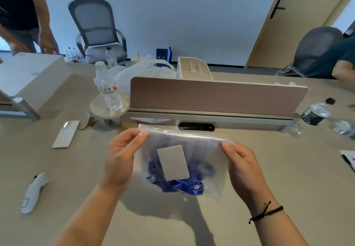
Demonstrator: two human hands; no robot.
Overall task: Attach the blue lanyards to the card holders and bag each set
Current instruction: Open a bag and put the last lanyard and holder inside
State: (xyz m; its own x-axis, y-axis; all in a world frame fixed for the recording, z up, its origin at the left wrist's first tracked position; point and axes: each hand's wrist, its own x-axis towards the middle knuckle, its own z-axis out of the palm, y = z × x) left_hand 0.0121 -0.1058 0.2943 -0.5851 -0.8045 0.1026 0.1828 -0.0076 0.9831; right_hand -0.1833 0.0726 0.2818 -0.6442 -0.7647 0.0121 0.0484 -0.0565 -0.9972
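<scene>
**Bagged set held up by both hands over the table**

The person holds a clear zip bag (207,161) above the beige table (288,188), 1 hand at each end of its top edge. The left hand (120,159) pinches the bag's upper left corner between thumb and fingers; the right hand (242,165) pinches the upper right corner the same way. A dark cord bracelet (266,212) circles the right wrist.

Inside the bag, a pale card holder (172,162) stands tilted near the middle, and a bunched blue lanyard (178,185) lies beneath and behind it at the bag's bottom. Whether the zip strip is sealed cannot be told.

Just beyond the bag stands a brown desk divider (217,96). To the left of the bag, a white phone (66,134) lies flat, and nearer the person a white handheld device (34,192) rests on the table. A clear water bottle (107,90) stands on a small round stand (99,105) up and left of the bag. A dark-labelled bottle (317,113) sits well to the bag's right, by the divider's end. A grey office chair (98,26) stands far behind the bag.
</scene>
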